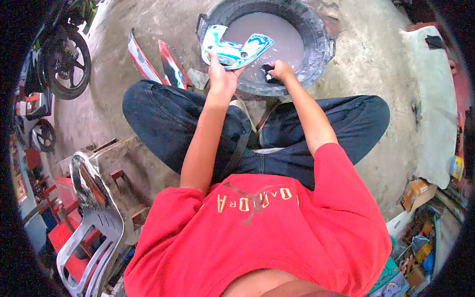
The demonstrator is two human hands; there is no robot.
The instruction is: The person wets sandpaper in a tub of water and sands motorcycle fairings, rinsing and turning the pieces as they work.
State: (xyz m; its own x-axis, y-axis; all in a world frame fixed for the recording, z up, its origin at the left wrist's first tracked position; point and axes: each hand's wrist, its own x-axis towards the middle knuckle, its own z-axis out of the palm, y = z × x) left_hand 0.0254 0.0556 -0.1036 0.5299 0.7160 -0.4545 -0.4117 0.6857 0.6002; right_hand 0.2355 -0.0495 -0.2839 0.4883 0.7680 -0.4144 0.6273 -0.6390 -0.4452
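My left hand (223, 79) grips the lower edge of a curved white and blue motorcycle fairing panel (231, 55), its fingers mostly hidden beneath. The panel is tilted over the near left rim of a large black tub (316, 59), which holds cloudy grey water (269, 32). Over the near part of the water, my right hand (282, 72) is closed around a small dark piece (267, 68) that may be a sanding pad or paper; its kind is unclear. A gap separates that piece from the panel.
Two red and white painted panels (170, 64) lie on the concrete floor, left of the tub. A motorcycle wheel (64, 62) stands at far left. Nearer me on the left is a grey plastic chair (106, 218). A cardboard box (418, 194) and assorted clutter are at the right.
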